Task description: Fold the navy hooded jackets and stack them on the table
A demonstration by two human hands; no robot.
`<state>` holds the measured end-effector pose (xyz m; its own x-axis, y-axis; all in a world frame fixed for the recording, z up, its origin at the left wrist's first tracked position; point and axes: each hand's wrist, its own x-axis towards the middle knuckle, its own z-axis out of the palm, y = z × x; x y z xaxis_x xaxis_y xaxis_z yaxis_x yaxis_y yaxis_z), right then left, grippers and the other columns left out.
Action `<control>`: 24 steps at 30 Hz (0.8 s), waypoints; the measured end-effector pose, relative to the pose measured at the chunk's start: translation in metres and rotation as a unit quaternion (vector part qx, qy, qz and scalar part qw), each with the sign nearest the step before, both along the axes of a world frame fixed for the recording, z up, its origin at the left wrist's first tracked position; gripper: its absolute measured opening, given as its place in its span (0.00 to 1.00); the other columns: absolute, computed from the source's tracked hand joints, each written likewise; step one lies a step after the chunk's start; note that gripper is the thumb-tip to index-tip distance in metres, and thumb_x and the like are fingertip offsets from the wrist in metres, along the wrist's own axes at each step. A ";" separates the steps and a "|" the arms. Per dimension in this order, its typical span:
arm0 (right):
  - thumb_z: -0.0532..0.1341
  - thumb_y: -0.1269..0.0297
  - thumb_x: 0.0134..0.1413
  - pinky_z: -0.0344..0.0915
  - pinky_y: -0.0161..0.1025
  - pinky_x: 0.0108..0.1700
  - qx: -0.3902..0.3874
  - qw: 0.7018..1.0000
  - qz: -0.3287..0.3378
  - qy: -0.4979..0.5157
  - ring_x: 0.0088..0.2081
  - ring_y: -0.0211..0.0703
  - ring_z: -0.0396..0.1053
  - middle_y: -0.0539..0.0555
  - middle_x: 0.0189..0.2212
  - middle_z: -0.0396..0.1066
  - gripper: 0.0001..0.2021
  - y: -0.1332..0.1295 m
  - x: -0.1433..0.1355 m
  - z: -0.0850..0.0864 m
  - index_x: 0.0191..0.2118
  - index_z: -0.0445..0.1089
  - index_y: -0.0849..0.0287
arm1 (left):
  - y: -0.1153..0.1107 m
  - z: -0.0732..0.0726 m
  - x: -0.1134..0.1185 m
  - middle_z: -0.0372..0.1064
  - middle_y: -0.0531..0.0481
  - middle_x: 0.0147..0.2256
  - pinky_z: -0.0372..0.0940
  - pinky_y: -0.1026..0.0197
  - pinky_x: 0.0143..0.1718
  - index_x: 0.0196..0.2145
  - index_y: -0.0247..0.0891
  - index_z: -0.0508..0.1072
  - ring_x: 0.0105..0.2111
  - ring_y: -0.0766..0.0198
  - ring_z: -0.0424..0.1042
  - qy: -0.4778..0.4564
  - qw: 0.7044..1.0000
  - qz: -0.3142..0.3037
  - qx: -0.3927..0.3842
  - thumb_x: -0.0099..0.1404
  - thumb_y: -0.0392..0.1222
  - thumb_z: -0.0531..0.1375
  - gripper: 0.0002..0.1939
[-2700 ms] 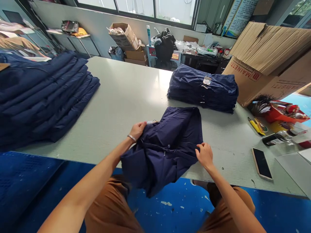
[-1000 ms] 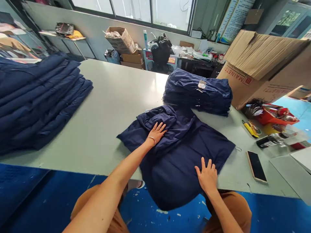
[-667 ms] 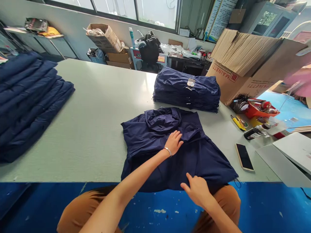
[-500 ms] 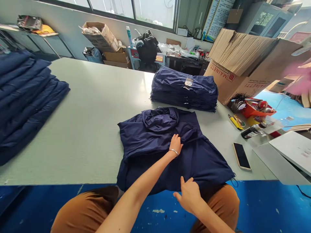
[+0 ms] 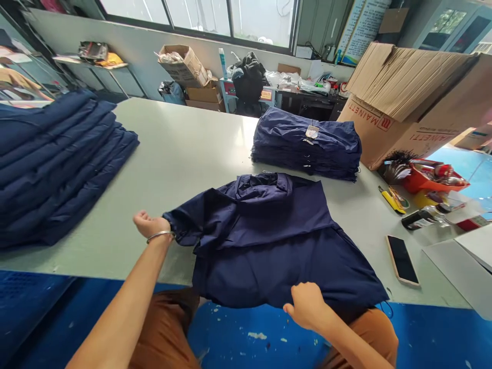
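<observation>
A dark navy hooded jacket (image 5: 265, 266) lies spread over the front edge of the table, its gathered hood (image 5: 263, 185) toward the far side. One sleeve (image 5: 196, 215) stretches out to the left. My left hand (image 5: 150, 225), with a bangle at the wrist, is closed at the cuff end of that sleeve; its fingertips are hidden. At the jacket's near hem, my right hand (image 5: 307, 306) is curled with the thumb sticking out. Whether cloth is inside those fingers I cannot make out.
A folded navy stack (image 5: 305, 146) with a tag stands behind the jacket. Another navy garment pile (image 5: 57, 169) fills the left. On the right are a cardboard box (image 5: 400, 102), an orange basket (image 5: 434, 174), a yellow cutter (image 5: 391, 200), a bottle (image 5: 423, 216) and a phone (image 5: 402, 260).
My left hand has moved from the jacket's middle out to the left, and the sleeve now extends that way. My right hand's fingers have curled in. The view has turned slightly left.
</observation>
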<state>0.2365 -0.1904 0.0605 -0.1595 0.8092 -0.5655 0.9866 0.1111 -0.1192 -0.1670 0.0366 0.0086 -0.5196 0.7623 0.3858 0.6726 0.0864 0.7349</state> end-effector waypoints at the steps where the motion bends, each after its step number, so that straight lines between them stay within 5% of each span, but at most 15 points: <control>1: 0.59 0.55 0.62 0.69 0.45 0.45 0.026 1.000 0.000 0.011 0.44 0.59 0.77 0.65 0.40 0.79 0.17 0.015 0.000 -0.001 0.43 0.78 0.63 | -0.008 0.000 0.001 0.57 0.29 0.60 0.48 0.31 0.63 0.63 0.23 0.51 0.63 0.40 0.56 0.011 0.999 0.034 0.013 0.66 0.35 0.49 0.29; 4: 0.56 0.59 0.65 0.69 0.43 0.45 0.129 0.991 -0.013 0.033 0.45 0.54 0.77 0.63 0.43 0.78 0.19 0.077 -0.010 -0.007 0.56 0.70 0.61 | -0.043 -0.012 0.037 0.50 0.25 0.65 0.44 0.38 0.68 0.63 0.20 0.55 0.68 0.41 0.48 0.071 0.996 0.043 0.033 0.64 0.39 0.54 0.32; 7: 0.57 0.60 0.64 0.68 0.44 0.46 0.196 0.978 -0.063 0.039 0.46 0.53 0.76 0.65 0.46 0.76 0.33 0.156 -0.031 -0.018 0.70 0.49 0.62 | -0.078 -0.036 0.086 0.51 0.34 0.67 0.40 0.36 0.68 0.62 0.34 0.65 0.69 0.43 0.46 0.240 0.961 -0.134 -0.014 0.69 0.45 0.53 0.26; 9: 0.61 0.63 0.61 0.68 0.46 0.49 0.207 0.973 -0.091 0.055 0.50 0.56 0.74 0.70 0.51 0.73 0.35 0.209 -0.044 -0.022 0.70 0.49 0.62 | -0.093 -0.053 0.107 0.53 0.38 0.67 0.40 0.35 0.68 0.61 0.39 0.68 0.69 0.44 0.47 0.290 0.934 -0.189 -0.082 0.70 0.46 0.51 0.24; 13: 0.60 0.71 0.60 0.66 0.47 0.54 0.198 0.969 -0.104 0.104 0.51 0.55 0.73 0.71 0.48 0.75 0.21 0.312 -0.060 -0.004 0.58 0.67 0.68 | -0.097 -0.075 0.114 0.50 0.39 0.69 0.46 0.34 0.66 0.65 0.40 0.64 0.68 0.43 0.49 0.307 0.912 -0.187 -0.197 0.69 0.47 0.50 0.28; 16: 0.51 0.66 0.67 0.59 0.45 0.62 0.262 0.947 -0.108 0.154 0.63 0.47 0.62 0.66 0.63 0.62 0.26 0.372 -0.058 0.023 0.69 0.52 0.64 | -0.093 -0.078 0.111 0.48 0.41 0.69 0.45 0.34 0.66 0.66 0.41 0.62 0.69 0.44 0.48 0.313 0.908 -0.184 -0.209 0.70 0.48 0.49 0.29; 18: 0.52 0.61 0.67 0.53 0.47 0.66 0.324 0.916 -0.103 0.214 0.68 0.47 0.52 0.64 0.70 0.49 0.34 0.386 -0.053 0.029 0.72 0.38 0.63 | -0.092 -0.077 0.111 0.48 0.42 0.69 0.45 0.35 0.67 0.66 0.41 0.62 0.69 0.44 0.47 0.313 0.908 -0.185 -0.208 0.69 0.48 0.50 0.29; 20: 0.57 0.57 0.63 0.49 0.52 0.68 0.338 0.906 -0.050 0.249 0.70 0.50 0.46 0.63 0.71 0.45 0.39 0.370 -0.047 0.017 0.73 0.38 0.62 | -0.092 -0.076 0.112 0.48 0.42 0.70 0.44 0.36 0.67 0.66 0.41 0.62 0.69 0.44 0.47 0.306 0.910 -0.189 -0.207 0.70 0.48 0.50 0.29; 24: 0.61 0.46 0.59 0.38 0.62 0.69 0.220 0.949 0.131 0.186 0.72 0.57 0.39 0.57 0.72 0.44 0.36 0.273 -0.035 -0.054 0.70 0.53 0.49 | -0.090 -0.080 0.106 0.48 0.40 0.69 0.47 0.40 0.67 0.70 0.37 0.53 0.69 0.49 0.49 0.246 0.932 -0.199 -0.178 0.72 0.49 0.46 0.32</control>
